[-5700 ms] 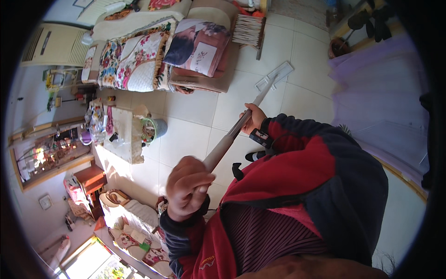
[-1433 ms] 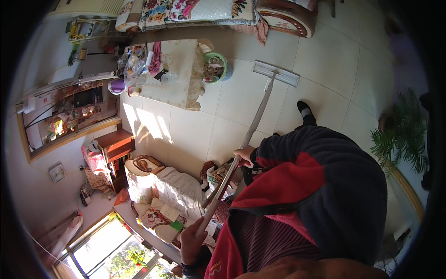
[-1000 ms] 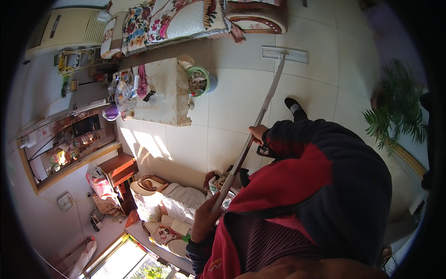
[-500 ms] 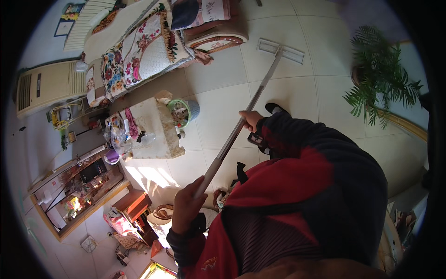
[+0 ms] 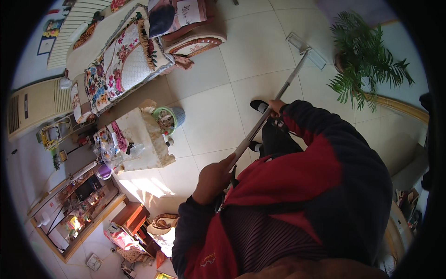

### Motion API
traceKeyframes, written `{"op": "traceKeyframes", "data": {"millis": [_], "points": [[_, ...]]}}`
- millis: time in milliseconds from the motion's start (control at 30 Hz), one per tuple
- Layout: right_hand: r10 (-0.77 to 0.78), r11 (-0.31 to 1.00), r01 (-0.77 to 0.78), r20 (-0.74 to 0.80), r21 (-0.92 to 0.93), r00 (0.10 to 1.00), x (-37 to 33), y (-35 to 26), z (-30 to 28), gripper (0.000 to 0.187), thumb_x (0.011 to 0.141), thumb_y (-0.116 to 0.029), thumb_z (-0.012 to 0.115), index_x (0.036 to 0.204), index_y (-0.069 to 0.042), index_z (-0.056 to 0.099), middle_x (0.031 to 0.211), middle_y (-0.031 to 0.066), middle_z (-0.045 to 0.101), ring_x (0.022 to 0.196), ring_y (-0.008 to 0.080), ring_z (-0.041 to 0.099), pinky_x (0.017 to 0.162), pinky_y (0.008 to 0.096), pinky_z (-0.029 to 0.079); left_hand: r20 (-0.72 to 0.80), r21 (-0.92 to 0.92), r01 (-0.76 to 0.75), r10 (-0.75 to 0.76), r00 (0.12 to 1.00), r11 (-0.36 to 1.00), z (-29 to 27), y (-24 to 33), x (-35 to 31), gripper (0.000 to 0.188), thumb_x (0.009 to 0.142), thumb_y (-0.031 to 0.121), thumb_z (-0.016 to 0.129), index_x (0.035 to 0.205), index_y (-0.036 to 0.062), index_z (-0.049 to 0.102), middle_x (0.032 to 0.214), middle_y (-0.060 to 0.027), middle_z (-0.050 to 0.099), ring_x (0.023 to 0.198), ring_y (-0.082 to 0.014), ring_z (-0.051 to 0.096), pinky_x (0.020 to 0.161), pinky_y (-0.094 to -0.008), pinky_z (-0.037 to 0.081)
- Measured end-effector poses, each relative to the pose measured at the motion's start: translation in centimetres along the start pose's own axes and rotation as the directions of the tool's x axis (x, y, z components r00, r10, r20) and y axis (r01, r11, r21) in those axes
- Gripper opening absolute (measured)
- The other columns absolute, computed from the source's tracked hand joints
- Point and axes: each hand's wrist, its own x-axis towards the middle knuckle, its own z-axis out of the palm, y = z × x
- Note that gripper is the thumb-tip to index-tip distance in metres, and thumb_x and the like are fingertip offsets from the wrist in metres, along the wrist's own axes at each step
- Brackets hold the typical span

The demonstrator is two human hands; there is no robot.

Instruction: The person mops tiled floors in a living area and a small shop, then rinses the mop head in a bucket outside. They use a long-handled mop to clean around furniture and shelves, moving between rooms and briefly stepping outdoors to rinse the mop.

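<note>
A flat mop (image 5: 267, 122) with a long grey handle slants across the tiled floor. Its rectangular, frame-like head (image 5: 317, 59) lies on the tiles at the far right, close to the potted plant. My left hand (image 5: 214, 180) is closed round the near, upper end of the handle, by the front of my jacket. Farther down the handle, my right hand (image 5: 277, 107) is wrapped round it. A dark shoe (image 5: 258, 105) shows on the floor just left of my right hand.
The green potted plant (image 5: 364, 60) stands by the right wall. At left are a cloth-covered table (image 5: 146, 139) with clutter and a waste basket (image 5: 178, 117) at its corner. A sofa (image 5: 195, 44) with floral covers fills the back left. Sunlight falls on tiles near the table.
The mop head has moved right, toward the plant, and turned to a steeper angle. Both hands have shifted right with the handle, still gripping it. The room has slid left and slightly turned in view.
</note>
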Motion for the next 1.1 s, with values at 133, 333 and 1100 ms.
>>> {"op": "traceKeyframes", "data": {"millis": [133,333,1100], "points": [[0.281,0.905,-0.334,0.222,0.263,0.934,-4.3,1.4,16.2,0.051,0.095,-0.043,0.035,0.085,-0.002,0.065,0.074,0.0114,0.067,0.048,0.016,0.054,0.04,0.0306,0.041,-0.119,0.007,0.067,-0.065,0.991,0.998,1.4,-5.5,-12.6,0.06,0.074,0.013,0.067,0.132,0.019,0.054,0.085,-0.0196,0.066,0.079,-0.0363,0.064,0.071,-0.0429,0.051],[0.256,0.956,-0.29,0.566,-0.031,0.783,-16.1,-4.0,35.8,0.052,0.098,-0.046,0.029,0.097,-0.013,0.069,0.072,0.012,0.066,0.045,0.016,0.058,0.035,0.0287,0.04,-0.489,-0.212,0.325,-0.389,0.781,0.921,2.0,-6.9,-31.7,0.036,0.071,0.006,0.068,0.107,0.0103,0.07,0.084,-0.0178,0.068,0.075,-0.0316,0.066,0.068,-0.0362,0.052],[-0.171,0.6,0.069,0.043,0.797,0.984,-7.3,-5.7,10.2,0.023,0.089,-0.02,0.06,0.082,0.001,0.056,0.057,0.0171,0.059,0.039,0.0266,0.052,0.036,0.0396,0.038,-0.469,-0.08,-0.115,0.065,0.881,0.99,2.0,0.4,-7.2,0.038,0.084,0.019,0.065,0.121,0.0091,0.062,0.096,-0.0182,0.067,0.086,-0.0365,0.064,0.074,-0.04,0.051]]}}
